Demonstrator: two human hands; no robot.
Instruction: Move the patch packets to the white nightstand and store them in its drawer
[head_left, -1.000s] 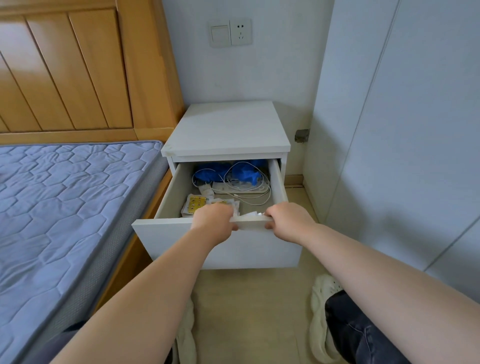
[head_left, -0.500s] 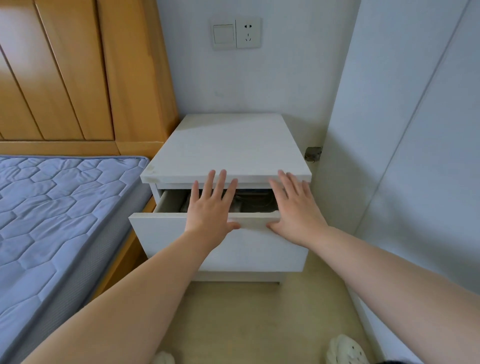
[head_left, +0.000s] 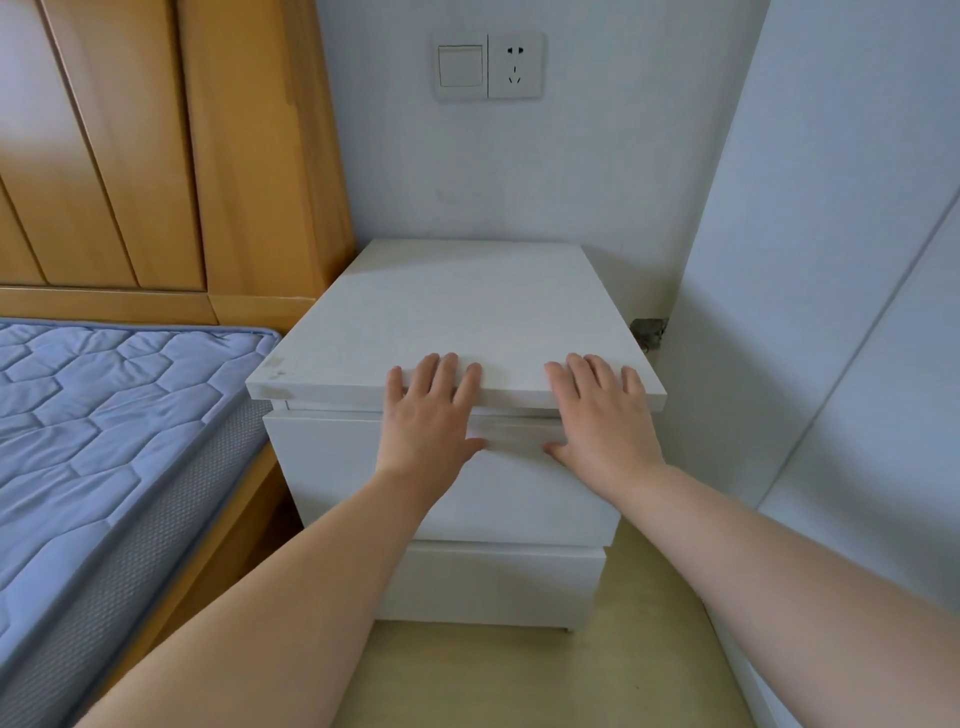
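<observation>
Against top drawer front (head_left: 332, 467) of white nightstand (head_left: 467, 312): left hand (head_left: 426, 415), right hand (head_left: 602, 421) flat, fingers straight, pressing side by side, equally near. Looks flush, closed. Patch packets unseen, presumably inside, straight ahead.

Tight corner here: the white nightstand (head_left: 457, 322) is boxed in. The mattress (head_left: 104, 415) sits just beside it on the left, a tall white cabinet panel (head_left: 831, 312) close on the right, and the wall (head_left: 519, 171) behind. Its upper drawer (head_left: 337, 467) sits closed under the top's overhang, with the left hand (head_left: 431, 415) and right hand (head_left: 602, 415) flat across that near edge. Open room lies above the top and over the near floor (head_left: 519, 675).
</observation>
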